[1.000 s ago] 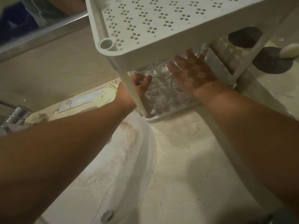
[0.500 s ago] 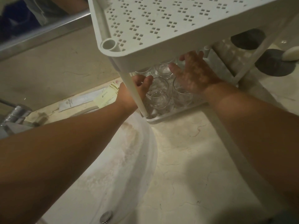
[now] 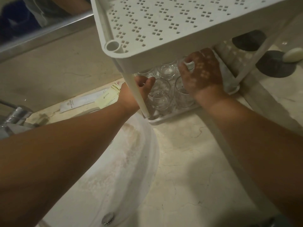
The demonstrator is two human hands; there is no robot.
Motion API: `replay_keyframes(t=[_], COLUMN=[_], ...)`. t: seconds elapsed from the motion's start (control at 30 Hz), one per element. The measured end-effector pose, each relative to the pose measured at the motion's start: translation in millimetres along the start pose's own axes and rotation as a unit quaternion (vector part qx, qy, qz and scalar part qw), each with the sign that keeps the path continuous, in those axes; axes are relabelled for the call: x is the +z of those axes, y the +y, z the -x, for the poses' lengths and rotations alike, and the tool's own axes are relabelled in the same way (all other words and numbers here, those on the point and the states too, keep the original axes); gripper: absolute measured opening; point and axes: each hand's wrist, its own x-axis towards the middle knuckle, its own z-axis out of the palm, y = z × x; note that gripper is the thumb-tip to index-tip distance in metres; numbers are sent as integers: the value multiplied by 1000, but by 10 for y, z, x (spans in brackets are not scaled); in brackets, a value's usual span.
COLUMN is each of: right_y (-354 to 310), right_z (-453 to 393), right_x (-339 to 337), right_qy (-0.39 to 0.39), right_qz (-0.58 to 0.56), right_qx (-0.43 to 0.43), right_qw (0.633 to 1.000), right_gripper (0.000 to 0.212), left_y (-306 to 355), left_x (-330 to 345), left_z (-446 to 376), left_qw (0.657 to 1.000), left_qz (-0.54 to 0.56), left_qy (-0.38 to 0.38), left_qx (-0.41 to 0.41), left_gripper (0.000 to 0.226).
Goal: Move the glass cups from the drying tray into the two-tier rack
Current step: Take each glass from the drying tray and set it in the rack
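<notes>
At upper centre, under the white perforated plastic rack point(image 3: 164, 22), the right hand point(image 3: 202, 72) pinches one clear glass cup point(image 3: 188, 63) and should lower it upright, while the left hand point(image 3: 141, 89) curls loosely beside its neighbours.

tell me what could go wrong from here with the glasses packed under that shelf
1. The clear glass cups stand tightly packed on the lower tier; as the right hand grips a rear cup, neighbours could knock or chip.
2. The white perforated plastic upper shelf hangs low over both hands, so a lifted cup may strike its underside.
3. The left hand reaches around the white rack post; a tug might shift the whole rack towards the white round sink basin.
</notes>
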Motion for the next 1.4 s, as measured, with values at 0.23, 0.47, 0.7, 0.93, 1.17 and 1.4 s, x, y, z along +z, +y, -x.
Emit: replay_keyframes(t=[0.23,0.47,0.7,0.93,1.17,1.4], right_y=[-86,-52,-99,-152,-203,-216], right_z=[519,631,599,543,492,474], right_x=[20,146,231,305,349,367], right_qy=[-97,-97,-79,-78,-71,-88], right_qz=[2,21,18,26,42,22], right_qx=[38,-13,-22,-31,-38,-51], right_qw=[995,995,996,996,996,995], right_gripper=[70,74,68,66,67,72], left_y=[58,-1,27,-22,-41,-30], left_x=[-67,-198,-227,-230,-237,-214], left_z=[34,177,251,265,285,270], left_qw=[1000,983,974,978,980,982], left_qz=[24,163,205,187,181,155], left_qy=[6,-68,-40,-5,13,20], left_qx=[-9,-46,-85,-90,-79,-106], left_gripper=[26,45,14,11,11,22])
